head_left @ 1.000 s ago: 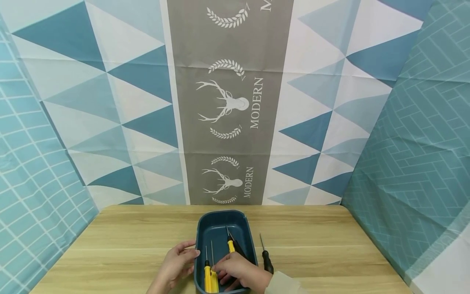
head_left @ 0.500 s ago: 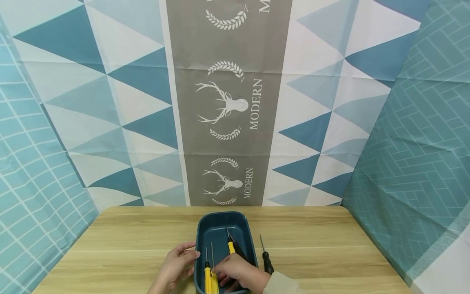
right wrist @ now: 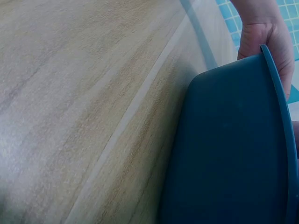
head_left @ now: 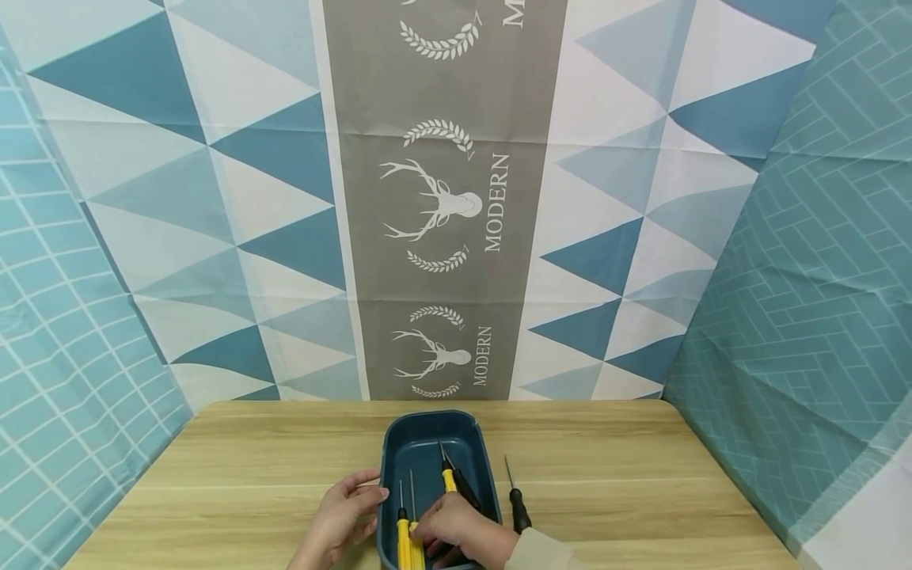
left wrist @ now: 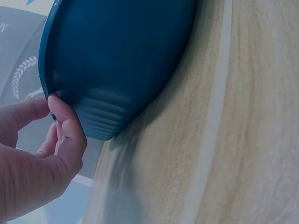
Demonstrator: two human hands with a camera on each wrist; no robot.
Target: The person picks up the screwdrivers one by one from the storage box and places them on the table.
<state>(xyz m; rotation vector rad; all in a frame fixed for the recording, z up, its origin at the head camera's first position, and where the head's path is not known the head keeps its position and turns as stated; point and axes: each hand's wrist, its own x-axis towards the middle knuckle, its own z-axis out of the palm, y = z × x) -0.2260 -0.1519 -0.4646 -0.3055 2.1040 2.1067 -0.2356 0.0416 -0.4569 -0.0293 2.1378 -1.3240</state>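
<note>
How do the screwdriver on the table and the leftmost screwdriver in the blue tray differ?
The table screwdriver has a black handle; the tray screwdriver has a yellow one with a black collar. The table screwdriver slants; the tray screwdriver points nearly straight ahead. Both have a thin shaft on a thicker handle.

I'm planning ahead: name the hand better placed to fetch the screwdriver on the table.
Likely the right hand, nearer the black-handled screwdriver, though it pinches a yellow screwdriver handle; the left hand holds the blue tray by its left rim.
</note>
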